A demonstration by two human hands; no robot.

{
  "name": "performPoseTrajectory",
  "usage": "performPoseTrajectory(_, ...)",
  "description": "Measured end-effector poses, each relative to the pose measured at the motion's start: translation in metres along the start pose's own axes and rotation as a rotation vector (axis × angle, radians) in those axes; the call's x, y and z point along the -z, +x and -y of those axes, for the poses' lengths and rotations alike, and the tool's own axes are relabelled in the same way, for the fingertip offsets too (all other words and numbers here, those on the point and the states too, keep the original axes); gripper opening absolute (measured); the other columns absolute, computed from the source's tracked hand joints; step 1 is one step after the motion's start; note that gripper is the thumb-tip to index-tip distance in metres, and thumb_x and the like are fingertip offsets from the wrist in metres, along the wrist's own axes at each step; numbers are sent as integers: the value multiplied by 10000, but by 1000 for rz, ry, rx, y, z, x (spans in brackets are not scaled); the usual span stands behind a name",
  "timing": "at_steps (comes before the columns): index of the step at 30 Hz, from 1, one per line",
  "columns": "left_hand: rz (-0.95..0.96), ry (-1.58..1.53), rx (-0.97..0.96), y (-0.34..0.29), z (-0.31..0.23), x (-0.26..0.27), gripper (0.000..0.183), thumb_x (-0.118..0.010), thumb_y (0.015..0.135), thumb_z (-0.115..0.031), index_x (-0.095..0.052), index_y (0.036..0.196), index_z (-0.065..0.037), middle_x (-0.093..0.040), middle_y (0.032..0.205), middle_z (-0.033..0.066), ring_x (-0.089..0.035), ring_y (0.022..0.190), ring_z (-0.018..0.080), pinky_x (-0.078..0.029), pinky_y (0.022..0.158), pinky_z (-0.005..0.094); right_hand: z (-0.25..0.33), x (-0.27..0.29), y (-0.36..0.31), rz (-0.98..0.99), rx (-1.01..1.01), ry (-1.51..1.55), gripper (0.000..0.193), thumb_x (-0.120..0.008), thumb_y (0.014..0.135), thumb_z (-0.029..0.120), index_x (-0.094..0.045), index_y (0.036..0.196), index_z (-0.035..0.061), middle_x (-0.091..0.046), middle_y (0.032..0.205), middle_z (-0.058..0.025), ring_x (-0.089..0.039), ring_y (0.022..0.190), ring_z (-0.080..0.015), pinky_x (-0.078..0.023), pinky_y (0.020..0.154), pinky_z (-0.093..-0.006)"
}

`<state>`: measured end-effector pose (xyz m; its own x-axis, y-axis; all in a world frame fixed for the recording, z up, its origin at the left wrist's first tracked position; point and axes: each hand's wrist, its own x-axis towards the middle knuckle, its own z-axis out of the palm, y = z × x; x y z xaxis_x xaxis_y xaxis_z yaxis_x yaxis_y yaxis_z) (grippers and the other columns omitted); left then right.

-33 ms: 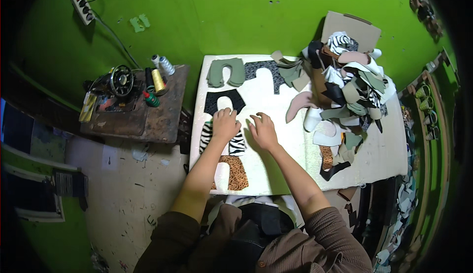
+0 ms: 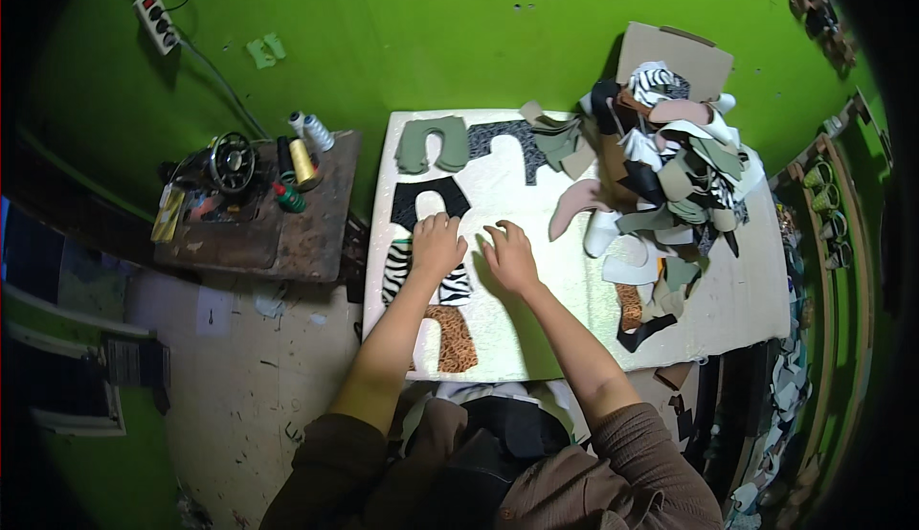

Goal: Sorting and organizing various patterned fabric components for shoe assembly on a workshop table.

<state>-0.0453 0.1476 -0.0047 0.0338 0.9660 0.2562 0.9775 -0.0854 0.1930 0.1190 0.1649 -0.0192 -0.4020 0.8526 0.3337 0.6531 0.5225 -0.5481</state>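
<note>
Head view: I judge the green stack [image 2: 414, 147], black piece [image 2: 407, 202], zebra piece [image 2: 395, 271] and leopard piece [image 2: 459, 343] laid out, down the table's [image 2: 503, 324] left; the jumbled heap [image 2: 689, 161] crowding the right isn't yet. The left hand [image 2: 439, 246], fingers loosely bent, hides part of the zebra piece; I can't tell whether it grips. The right hand [image 2: 510, 257], half spread, holds nothing visible. A sewing machine [image 2: 233, 161] stands beyond the table's left edge.
</note>
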Motion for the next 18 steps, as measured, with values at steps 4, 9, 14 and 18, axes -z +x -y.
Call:
performPoseTrajectory(4,-102,-83,-78,5,-43,-14,293,-572,733,-208,-578,979,-50,-541,965,112,-511,924,263,-385,808,403,-28,32,-8,-1,-8,-5,292,-549,815,178,-558,1078,49,-519,1070,-167,-489,1015,-316,-384,870,-413)
performPoseTrajectory(9,6,-181,-43,14,-103,-28,301,-564,748,-199,-578,1009,-50,-546,1000,120,-525,916,267,-399,801,394,-64,77,-26,39,-21,13,285,-542,789,128,-562,1060,40,-534,1014,-143,-504,973,-305,-392,852,-408)
performPoseTrajectory(14,26,-312,21,18,-177,-40,305,-548,771,-195,-564,1038,-49,-550,1020,123,-535,933,290,-409,806,403,-107,123,-48,56,46,51,257,-541,764,95,-583,1007,23,-551,948,-140,-528,906,-301,-421,808,-395)
performPoseTrajectory(18,33,-445,78,13,-230,-52,297,-538,784,-202,-559,1041,-54,-547,995,121,-539,909,304,-413,787,407,-134,155,-67,100,38,64,214,-533,766,94,-589,962,29,-558,902,-127,-543,858,-304,-444,766,-386)
